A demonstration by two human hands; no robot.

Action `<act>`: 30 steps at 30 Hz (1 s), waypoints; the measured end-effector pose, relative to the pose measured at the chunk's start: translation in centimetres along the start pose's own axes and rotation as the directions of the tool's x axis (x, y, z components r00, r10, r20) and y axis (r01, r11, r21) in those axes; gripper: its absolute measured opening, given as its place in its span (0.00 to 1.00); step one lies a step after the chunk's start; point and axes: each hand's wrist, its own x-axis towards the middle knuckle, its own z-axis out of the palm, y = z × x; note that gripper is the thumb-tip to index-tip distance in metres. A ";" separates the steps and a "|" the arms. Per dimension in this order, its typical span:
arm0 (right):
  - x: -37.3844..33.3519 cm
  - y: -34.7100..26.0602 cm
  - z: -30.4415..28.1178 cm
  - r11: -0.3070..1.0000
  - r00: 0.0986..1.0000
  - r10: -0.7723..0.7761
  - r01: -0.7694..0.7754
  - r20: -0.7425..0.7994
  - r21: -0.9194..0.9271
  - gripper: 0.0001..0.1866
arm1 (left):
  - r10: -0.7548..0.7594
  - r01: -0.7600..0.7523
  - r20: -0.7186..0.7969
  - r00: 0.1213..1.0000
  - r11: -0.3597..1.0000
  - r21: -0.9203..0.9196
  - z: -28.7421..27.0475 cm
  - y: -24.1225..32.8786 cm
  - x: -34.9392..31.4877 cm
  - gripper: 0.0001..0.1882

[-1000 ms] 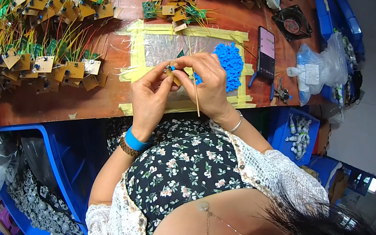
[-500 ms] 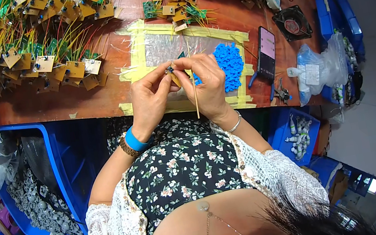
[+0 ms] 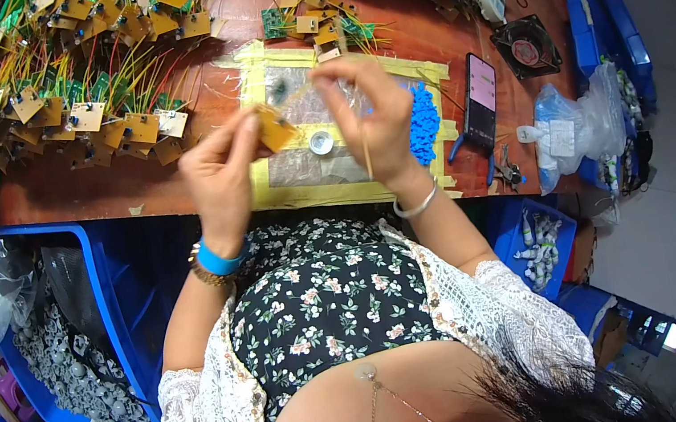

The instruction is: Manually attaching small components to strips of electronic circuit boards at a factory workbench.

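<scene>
My left hand [image 3: 219, 178] pinches a small tan circuit board [image 3: 277, 129] above the taped work mat [image 3: 305, 179]. In my right hand [image 3: 376, 118] is a thin wooden stick [image 3: 368, 159], pointing down toward the mat's near edge. Its thumb and forefinger are raised close to thin strands [image 3: 298, 94] that run from the board; motion blur hides whether they grip them. A small dark green piece [image 3: 278, 90], also blurred, shows just beyond the board. Between my hands a small round whitish cup [image 3: 321, 143] sits on the mat. Small blue parts [image 3: 424, 125] lie heaped beside my right hand.
Wired tan and green boards [image 3: 96, 118] pile up at the left, with more at the back. To the right are a phone [image 3: 479, 100], a black fan [image 3: 526, 44] and a plastic bag [image 3: 563, 126]. Blue bins [image 3: 93, 281] stand below the table edge.
My hands have moved apart, the left one leftward with the tan board, the right one slightly right with the stick. The round cup between them has come into view.
</scene>
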 end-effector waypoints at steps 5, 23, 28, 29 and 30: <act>5.0 7.3 0.6 0.930 0.985 -0.157 0.121 -0.077 -0.347 0.07 | 0.491 -0.378 -0.297 0.819 0.851 0.364 -5.5 4.9 3.8 0.11; 4.8 9.7 -0.1 0.900 0.985 -0.080 0.007 -0.150 -0.437 0.07 | 0.738 -0.465 0.040 0.673 0.381 0.799 -4.0 4.7 3.3 0.11; 4.1 5.4 1.0 0.928 0.925 -0.359 0.340 -0.126 -0.150 0.12 | 0.086 -0.087 0.045 0.995 0.996 0.013 1.1 0.6 3.3 0.12; 3.7 5.1 1.2 0.912 0.913 -0.402 0.392 -0.073 -0.123 0.12 | -0.002 0.008 0.054 0.999 0.994 -0.106 1.8 0.5 4.0 0.13; 3.2 4.9 1.4 0.893 0.895 -0.445 0.442 -0.021 -0.091 0.12 | -0.088 0.102 0.070 0.994 0.970 -0.222 2.3 0.4 4.6 0.14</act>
